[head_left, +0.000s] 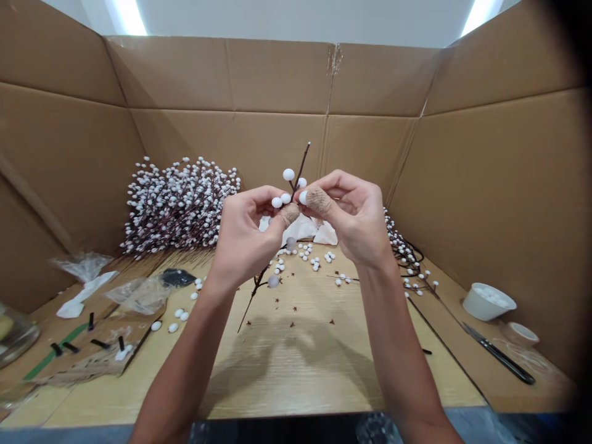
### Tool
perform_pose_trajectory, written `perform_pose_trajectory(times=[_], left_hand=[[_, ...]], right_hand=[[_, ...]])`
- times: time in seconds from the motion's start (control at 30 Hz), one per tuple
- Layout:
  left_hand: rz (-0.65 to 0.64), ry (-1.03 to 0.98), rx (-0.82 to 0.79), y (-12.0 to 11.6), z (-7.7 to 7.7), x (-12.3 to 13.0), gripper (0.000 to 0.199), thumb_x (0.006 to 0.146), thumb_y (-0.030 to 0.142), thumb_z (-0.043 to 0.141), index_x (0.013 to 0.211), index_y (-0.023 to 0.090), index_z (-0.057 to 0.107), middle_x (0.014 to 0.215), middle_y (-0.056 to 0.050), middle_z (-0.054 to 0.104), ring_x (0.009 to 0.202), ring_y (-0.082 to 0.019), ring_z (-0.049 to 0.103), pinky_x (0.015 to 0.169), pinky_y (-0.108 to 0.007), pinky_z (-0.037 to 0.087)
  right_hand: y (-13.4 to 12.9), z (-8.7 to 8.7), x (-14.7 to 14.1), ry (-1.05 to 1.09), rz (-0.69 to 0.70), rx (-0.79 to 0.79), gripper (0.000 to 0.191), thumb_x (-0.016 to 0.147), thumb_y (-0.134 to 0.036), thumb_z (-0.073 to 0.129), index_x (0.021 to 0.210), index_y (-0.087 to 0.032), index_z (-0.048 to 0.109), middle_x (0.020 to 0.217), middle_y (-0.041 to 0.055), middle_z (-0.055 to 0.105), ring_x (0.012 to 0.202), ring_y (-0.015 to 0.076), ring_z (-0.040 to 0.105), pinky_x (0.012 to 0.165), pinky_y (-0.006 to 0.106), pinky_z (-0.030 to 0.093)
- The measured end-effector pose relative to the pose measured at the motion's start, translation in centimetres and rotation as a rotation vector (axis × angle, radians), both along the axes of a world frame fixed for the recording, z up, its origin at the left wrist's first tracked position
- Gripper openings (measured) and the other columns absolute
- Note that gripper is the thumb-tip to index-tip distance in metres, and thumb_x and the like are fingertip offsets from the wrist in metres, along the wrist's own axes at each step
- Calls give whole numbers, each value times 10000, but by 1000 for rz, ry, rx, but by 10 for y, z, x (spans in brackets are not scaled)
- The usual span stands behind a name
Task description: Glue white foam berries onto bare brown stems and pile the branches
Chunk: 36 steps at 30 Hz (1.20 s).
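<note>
I note the left hand (247, 231) gripping a twig (303, 161), right hand (354, 219) pinching a white berry (303, 197) — mounted berries (288, 174) present, loose berries (172, 327) on the surface (296, 370).

A pale, wood-grained tabletop (300, 376) is enclosed by brown cardboard: a left wall (55, 135), a far wall (272, 80) and a right wall (499, 166), all crossed by creases. The far wall is divided right of its middle by a vertical seam (326, 129). Above, a whitish ceiling (296, 21) is lit by a left light strip (131, 17) and a right light strip (481, 15).
</note>
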<state>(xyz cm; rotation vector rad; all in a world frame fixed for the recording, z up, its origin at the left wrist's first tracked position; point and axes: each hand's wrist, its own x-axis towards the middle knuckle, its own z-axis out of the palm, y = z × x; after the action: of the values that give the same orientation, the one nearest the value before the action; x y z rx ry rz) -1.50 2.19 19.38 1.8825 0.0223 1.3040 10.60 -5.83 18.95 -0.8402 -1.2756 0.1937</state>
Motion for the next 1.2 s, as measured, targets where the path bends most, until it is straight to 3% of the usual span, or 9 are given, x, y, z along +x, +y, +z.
perform_pose_trajectory(times=[0.33,0.57,0.73,0.87,1.03,1.2], left_hand=[[52,9,-9,3,-1,2,120,654,232,746,684,149,666,672,-17,636,636,-140,584,603,-257,488],[-46,63,-35,5,3,-3,109,669,247,750,704,160,695,712,-26,678,656,-143,622,622,-252,516],[-128,207,-10,10,10,-15,143,719,260,720,830,171,714,786,-49,692,709,-149,636,632,-244,528],[-109,284,17,15,14,-25,223,701,283,735,894,176,706,883,-73,698,780,-172,653,665,-256,543],[-44,177,-1,21,15,-24,363,642,292,781,978,196,686,1002,-86,683,875,-184,651,703,-252,541],[-21,32,-46,29,10,-13,202,701,319,732,861,200,704,896,-60,691,796,-152,633,709,-259,524]], right_hand=[[4,-3,0,42,-11,-34,246,696,-416,729,745,-192,642,792,20,685,753,137,644,726,301,555],[8,-1,5,151,92,-76,234,687,-399,738,731,-185,652,768,15,689,734,129,650,730,299,567],[10,0,5,212,164,-60,192,678,-350,753,720,-186,664,767,5,685,732,115,649,776,296,564],[12,-1,5,237,146,-79,184,680,-343,751,712,-187,659,763,8,683,734,120,646,792,309,563],[14,-4,2,194,143,-76,196,673,-344,758,728,-179,668,737,14,686,712,121,647,761,302,560],[17,-5,-3,73,85,-84,219,666,-351,763,748,-167,676,725,18,680,683,114,631,708,277,537]])
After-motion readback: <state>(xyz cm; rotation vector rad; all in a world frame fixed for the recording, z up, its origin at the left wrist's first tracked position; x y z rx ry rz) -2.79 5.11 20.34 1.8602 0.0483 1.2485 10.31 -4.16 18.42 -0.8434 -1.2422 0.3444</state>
